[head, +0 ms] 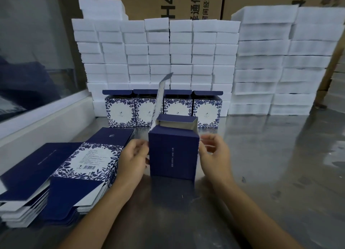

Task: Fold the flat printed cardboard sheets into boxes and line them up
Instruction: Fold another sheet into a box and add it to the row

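Note:
A dark blue folded box point(173, 153) stands upright on the steel table point(270, 164), its top open and one long lid flap point(160, 97) sticking up at its left. My left hand point(132, 159) presses against the box's left side and my right hand point(214, 155) is at its right side, fingers curled. Behind it, several finished blue-and-white floral boxes point(164, 108) stand in a row with their lids open. A stack of flat printed sheets point(61, 175) lies at the left.
Tall stacks of white foam blocks point(158, 52) form a wall behind the row, with more foam stacks point(280, 61) at the right. Brown cartons point(168, 2) stand behind them. A white ledge and window point(37, 80) border the left side.

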`<action>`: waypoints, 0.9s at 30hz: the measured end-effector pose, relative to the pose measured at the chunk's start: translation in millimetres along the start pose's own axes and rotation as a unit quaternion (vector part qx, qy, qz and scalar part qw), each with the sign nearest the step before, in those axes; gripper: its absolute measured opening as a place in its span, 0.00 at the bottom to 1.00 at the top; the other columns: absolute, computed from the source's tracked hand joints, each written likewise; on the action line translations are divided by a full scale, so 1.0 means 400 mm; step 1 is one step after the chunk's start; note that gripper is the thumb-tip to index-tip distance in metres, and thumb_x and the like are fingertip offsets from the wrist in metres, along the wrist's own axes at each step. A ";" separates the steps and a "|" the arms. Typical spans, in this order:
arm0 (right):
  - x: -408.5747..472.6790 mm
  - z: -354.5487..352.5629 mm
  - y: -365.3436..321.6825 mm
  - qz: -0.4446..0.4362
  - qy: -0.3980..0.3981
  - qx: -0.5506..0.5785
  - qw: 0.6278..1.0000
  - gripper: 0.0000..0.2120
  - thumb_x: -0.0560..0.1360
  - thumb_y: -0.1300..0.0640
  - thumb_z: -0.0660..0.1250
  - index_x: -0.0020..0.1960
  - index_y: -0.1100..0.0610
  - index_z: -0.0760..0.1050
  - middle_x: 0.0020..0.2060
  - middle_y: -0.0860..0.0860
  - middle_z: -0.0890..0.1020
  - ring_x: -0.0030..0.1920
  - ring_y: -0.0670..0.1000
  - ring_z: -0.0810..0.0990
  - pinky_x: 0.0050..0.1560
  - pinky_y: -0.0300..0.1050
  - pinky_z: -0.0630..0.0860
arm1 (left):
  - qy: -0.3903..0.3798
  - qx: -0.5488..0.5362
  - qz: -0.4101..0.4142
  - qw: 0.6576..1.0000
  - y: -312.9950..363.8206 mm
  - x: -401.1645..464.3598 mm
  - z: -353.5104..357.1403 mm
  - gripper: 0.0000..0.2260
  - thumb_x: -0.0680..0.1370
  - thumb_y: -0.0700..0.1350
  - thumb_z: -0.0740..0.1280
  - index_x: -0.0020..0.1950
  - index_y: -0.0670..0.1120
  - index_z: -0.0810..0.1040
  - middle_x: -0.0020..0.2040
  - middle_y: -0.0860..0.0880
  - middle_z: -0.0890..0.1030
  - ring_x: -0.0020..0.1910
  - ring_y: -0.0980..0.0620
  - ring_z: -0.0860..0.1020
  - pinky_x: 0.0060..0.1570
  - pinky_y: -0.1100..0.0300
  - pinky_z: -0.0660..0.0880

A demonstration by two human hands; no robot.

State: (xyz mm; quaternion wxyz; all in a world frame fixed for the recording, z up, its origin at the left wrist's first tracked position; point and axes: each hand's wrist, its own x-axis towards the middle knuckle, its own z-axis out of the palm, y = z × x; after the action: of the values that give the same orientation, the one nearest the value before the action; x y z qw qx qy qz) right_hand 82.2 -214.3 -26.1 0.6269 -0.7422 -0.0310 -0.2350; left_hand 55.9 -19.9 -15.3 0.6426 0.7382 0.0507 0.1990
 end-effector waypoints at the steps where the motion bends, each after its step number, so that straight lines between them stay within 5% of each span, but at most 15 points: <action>1: 0.001 0.000 0.000 0.020 -0.015 0.033 0.999 0.03 0.81 0.57 0.66 0.52 0.50 0.77 0.49 0.48 0.82 0.53 0.53 0.81 0.45 0.40 0.79 | -0.001 -0.002 -0.001 1.000 0.001 -0.001 0.000 0.05 0.82 0.49 0.63 0.51 0.52 0.78 0.49 0.48 0.82 0.42 0.52 0.81 0.40 0.57 0.78; 3: -0.004 0.005 -0.006 0.044 -0.037 0.071 0.996 0.10 0.84 0.53 0.61 0.52 0.53 0.80 0.47 0.51 0.84 0.52 0.56 0.82 0.47 0.47 0.81 | -0.013 -0.016 0.008 1.000 0.003 -0.001 -0.001 0.06 0.80 0.54 0.64 0.54 0.54 0.76 0.52 0.51 0.81 0.48 0.53 0.81 0.48 0.52 0.79; 6: -0.009 0.009 -0.012 0.115 -0.054 0.141 0.982 0.20 0.84 0.40 0.54 0.51 0.46 0.82 0.46 0.45 0.86 0.50 0.50 0.84 0.44 0.42 0.81 | -0.029 -0.006 0.036 0.999 0.000 0.000 -0.008 0.29 0.66 0.66 0.69 0.63 0.56 0.73 0.59 0.58 0.77 0.57 0.60 0.77 0.57 0.56 0.76; 9: -0.011 0.011 -0.001 0.120 -0.088 0.147 0.978 0.21 0.77 0.32 0.55 0.54 0.40 0.82 0.52 0.42 0.86 0.56 0.47 0.83 0.60 0.53 0.78 | -0.051 0.019 0.066 0.996 -0.013 0.003 -0.012 0.44 0.57 0.69 0.74 0.70 0.58 0.67 0.65 0.59 0.74 0.64 0.60 0.73 0.63 0.56 0.71; 12: -0.017 0.020 0.009 0.060 -0.096 0.108 0.988 0.14 0.84 0.46 0.58 0.66 0.45 0.76 0.59 0.45 0.83 0.60 0.45 0.81 0.66 0.57 0.75 | -0.081 0.024 0.079 0.993 -0.023 0.000 -0.007 0.53 0.52 0.72 0.77 0.73 0.61 0.62 0.66 0.60 0.74 0.64 0.61 0.73 0.66 0.54 0.72; 14: -0.018 0.021 0.008 0.024 -0.097 0.080 0.992 0.20 0.83 0.57 0.62 0.74 0.48 0.68 0.64 0.47 0.79 0.61 0.43 0.78 0.66 0.51 0.76 | -0.075 0.046 0.086 0.992 -0.025 -0.005 -0.007 0.56 0.50 0.74 0.76 0.74 0.61 0.59 0.65 0.61 0.75 0.63 0.62 0.74 0.65 0.53 0.73; 18: -0.015 0.018 0.005 -0.005 -0.084 0.027 0.996 0.19 0.81 0.60 0.65 0.71 0.50 0.73 0.62 0.46 0.80 0.62 0.44 0.78 0.65 0.47 0.76 | -0.026 0.066 0.142 0.987 -0.019 -0.009 -0.009 0.40 0.60 0.75 0.70 0.67 0.67 0.60 0.62 0.61 0.77 0.59 0.62 0.77 0.60 0.54 0.75; 21: -0.021 0.021 -0.009 -0.001 -0.090 0.031 0.995 0.13 0.82 0.50 0.63 0.64 0.51 0.79 0.57 0.47 0.84 0.60 0.47 0.81 0.62 0.47 0.78 | 0.008 0.070 0.196 0.978 -0.013 -0.010 -0.009 0.27 0.70 0.71 0.64 0.66 0.69 0.62 0.63 0.60 0.75 0.61 0.61 0.75 0.58 0.58 0.72; 24: -0.035 0.024 -0.023 0.002 -0.132 0.080 0.988 0.22 0.80 0.35 0.56 0.57 0.44 0.83 0.52 0.43 0.86 0.57 0.43 0.83 0.59 0.43 0.78 | 0.016 0.105 0.242 0.964 -0.007 -0.016 -0.005 0.12 0.77 0.67 0.55 0.59 0.71 0.67 0.56 0.61 0.74 0.57 0.65 0.72 0.54 0.68 0.67; 27: -0.042 0.024 -0.032 0.010 -0.150 0.115 0.982 0.29 0.72 0.24 0.53 0.60 0.36 0.80 0.57 0.39 0.84 0.60 0.40 0.80 0.62 0.43 0.75 | 0.030 0.109 0.260 0.959 0.001 -0.016 -0.004 0.11 0.79 0.63 0.51 0.55 0.65 0.71 0.52 0.57 0.73 0.51 0.65 0.73 0.49 0.77 0.65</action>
State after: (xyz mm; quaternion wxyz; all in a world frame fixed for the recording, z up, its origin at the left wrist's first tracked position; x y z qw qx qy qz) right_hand 65.7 -198.2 -21.9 0.6987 -0.6921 -0.1443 -0.1095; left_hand 49.3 -20.5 -16.3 0.4827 0.7851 -0.1025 0.3743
